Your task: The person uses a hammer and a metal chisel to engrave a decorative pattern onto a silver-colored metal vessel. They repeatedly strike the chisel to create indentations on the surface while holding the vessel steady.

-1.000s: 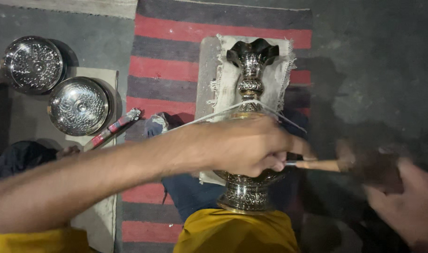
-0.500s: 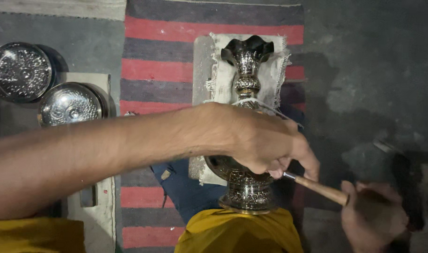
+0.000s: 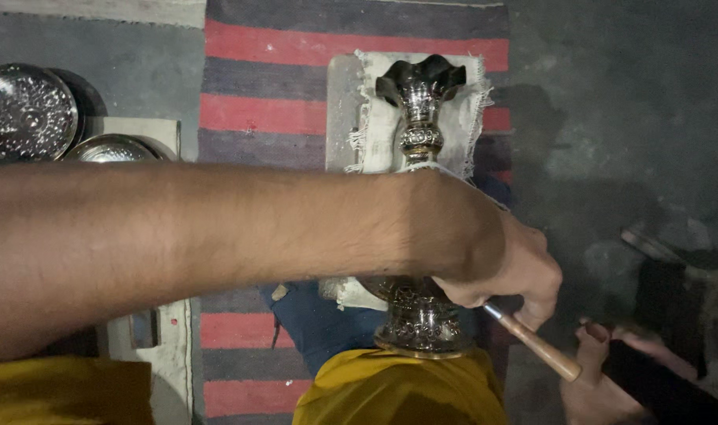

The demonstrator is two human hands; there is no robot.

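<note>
An engraved silver metal vase [image 3: 419,118] lies on a frayed white cloth [image 3: 370,130], mouth pointing away and foot against my yellow-clad knee [image 3: 398,393]. My left forearm crosses the view from the left. My left hand [image 3: 485,252] rests over the vase's belly and grips a chisel-like tool with a wooden handle [image 3: 540,350], which slants down to the right. The tool's tip is hidden under the fingers. My right hand [image 3: 593,386] shows only partly at the lower right, closed around a dark, blurred mallet [image 3: 673,303].
Two embossed round metal plates [image 3: 24,110] [image 3: 111,148] lie at the left, the nearer one half hidden by my arm. A red and grey striped rug [image 3: 280,118] lies under the work, with blue cloth [image 3: 319,323] beside the vase's foot. Grey floor [image 3: 610,118] lies to the right.
My left arm has come lower and nearer, covering more of the vase and plates. The tool handle now tilts down to the right. The right hand and mallet have dropped toward the lower right corner.
</note>
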